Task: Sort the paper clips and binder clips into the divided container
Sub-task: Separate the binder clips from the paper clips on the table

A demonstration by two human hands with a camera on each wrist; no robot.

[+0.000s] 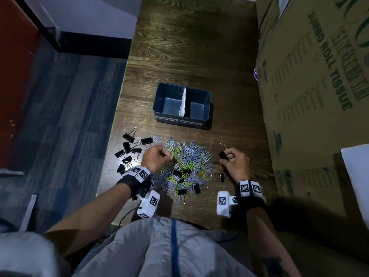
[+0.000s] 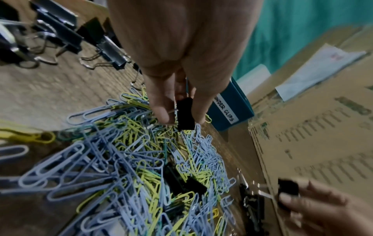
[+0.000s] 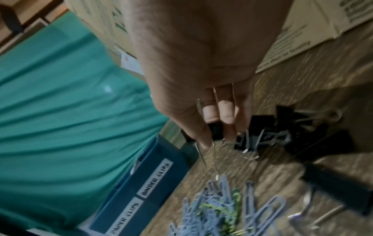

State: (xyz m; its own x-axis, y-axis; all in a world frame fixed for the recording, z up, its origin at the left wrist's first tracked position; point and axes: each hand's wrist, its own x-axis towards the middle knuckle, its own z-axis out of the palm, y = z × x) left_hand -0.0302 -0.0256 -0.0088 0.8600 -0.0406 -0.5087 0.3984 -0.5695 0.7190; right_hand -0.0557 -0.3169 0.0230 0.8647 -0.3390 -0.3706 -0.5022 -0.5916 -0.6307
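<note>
Left hand (image 2: 177,63) pinches a binder clip (image 2: 184,114) over the pile (image 1: 185,164); right hand (image 1: 235,162) pinches another (image 1: 222,155) beside it. Container (image 1: 159,100) sits beyond the pile, both compartments bare. Risk: snagged paper clips (image 2: 125,159) riding along into the binder side.

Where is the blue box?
In the head view the blue box sits on the table, just beyond the clip pile, left of the cardboard carton.
</note>
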